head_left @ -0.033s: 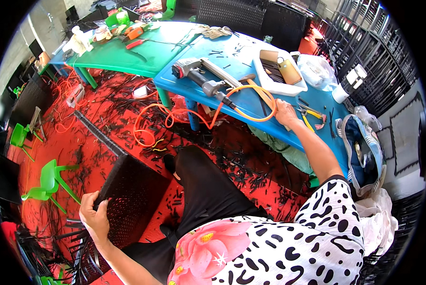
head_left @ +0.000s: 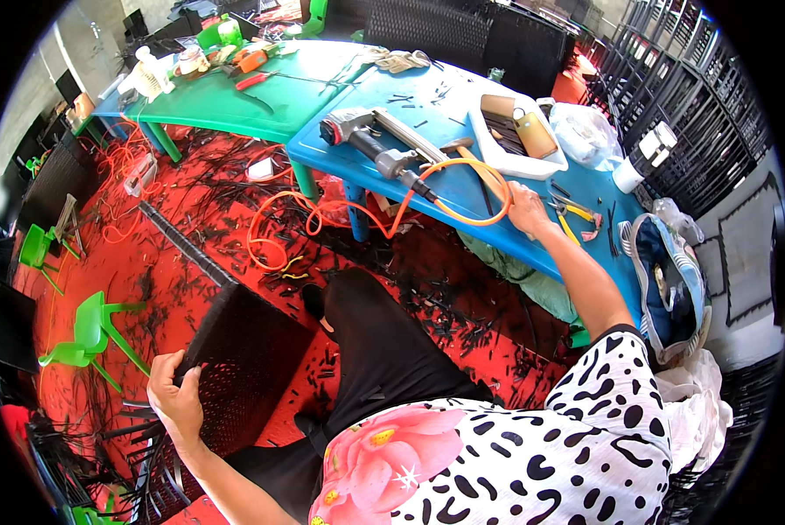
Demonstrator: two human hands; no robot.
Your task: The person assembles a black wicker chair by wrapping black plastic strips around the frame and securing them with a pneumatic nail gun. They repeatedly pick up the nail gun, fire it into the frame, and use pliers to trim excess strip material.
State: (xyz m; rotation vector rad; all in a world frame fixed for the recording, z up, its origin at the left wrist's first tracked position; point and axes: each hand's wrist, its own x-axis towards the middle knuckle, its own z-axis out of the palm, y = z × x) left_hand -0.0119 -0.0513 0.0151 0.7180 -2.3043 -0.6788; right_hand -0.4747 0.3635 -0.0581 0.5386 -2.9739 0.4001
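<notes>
Head view, left hand: the left hand (head_left: pixel 175 394) is gripping the edge of a black woven wicker panel (head_left: pixel 252 359), with the thumb lying on the near side.
Wicker panel: it stands tilted at the left of the person's knee, above the red floor (head_left: pixel 86 249); a long black bar (head_left: pixel 187 241) extends from its upper corner.
Right hand: the right hand (head_left: pixel 526 212) rests at the front edge of the blue counter (head_left: pixel 318 140), its fingers closed around the wooden handle of a hammer (head_left: pixel 482 168).
Hammer: it lies slanting on this counter, its head near the white tray (head_left: pixel 508 166).
Pneumatic gun: a grey and black pneumatic gun (head_left: pixel 388 162) lies to the left of the hammer; an orange air hose (head_left: pixel 467 161) makes a loop beside the right hand.
Tray: inside it are dark strips and a tan container (head_left: pixel 534 136).
Right side: yellow-handled pliers (head_left: pixel 569 229) lie just beyond the right hand.
Green counter: it (head_left: pixel 209 109) adjoins the blue one and carries a red-handled tool (head_left: pixel 252 81).
Floor: many black scraps are scattered over the red surface.
</notes>
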